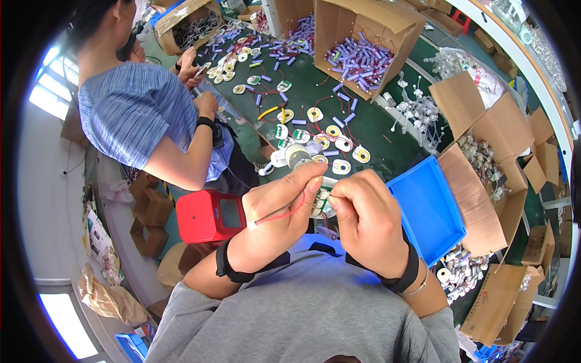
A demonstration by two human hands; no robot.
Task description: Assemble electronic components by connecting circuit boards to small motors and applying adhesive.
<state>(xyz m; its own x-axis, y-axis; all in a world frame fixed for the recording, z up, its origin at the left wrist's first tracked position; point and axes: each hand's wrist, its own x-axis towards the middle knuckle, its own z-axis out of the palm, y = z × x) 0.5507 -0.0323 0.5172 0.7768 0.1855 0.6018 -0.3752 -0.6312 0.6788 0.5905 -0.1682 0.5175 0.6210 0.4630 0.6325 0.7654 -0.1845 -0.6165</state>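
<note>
The blue tray point(426, 209) is lying on the green table, and both hands are working to its left. The left hand point(275, 202) is closing narrow, thumb against forefinger, pinching the red and black wires point(279, 215), whose white connector point(252, 224) is resting by the wrist, farther left of the tray. The right hand point(369, 218), nearest the tray, is bringing thumb and forefinger together at the edge of the green circuit board point(319, 202); I cannot tell whether they are gripping anything. That board is showing between the hands, left of the tray. Beyond the tray, a cardboard box point(402, 27) is holding purple cylinders point(363, 60), while white discs point(361, 155) are lying scattered to its left
</note>
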